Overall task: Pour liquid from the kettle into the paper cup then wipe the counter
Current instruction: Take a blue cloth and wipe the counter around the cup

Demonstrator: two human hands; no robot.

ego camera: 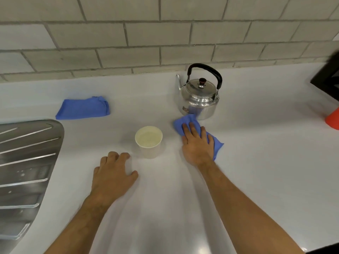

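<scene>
A shiny metal kettle with a black handle stands upright near the tiled wall, spout pointing left. A white paper cup holding liquid stands on the white counter in front of it. My right hand lies flat on a blue cloth, pressing it to the counter between cup and kettle. My left hand rests on the counter just left of the cup, fingers curled and apart, holding nothing.
A second blue cloth, folded, lies at the back left. A steel draining board fills the left edge. An orange object and a dark object sit at the right edge.
</scene>
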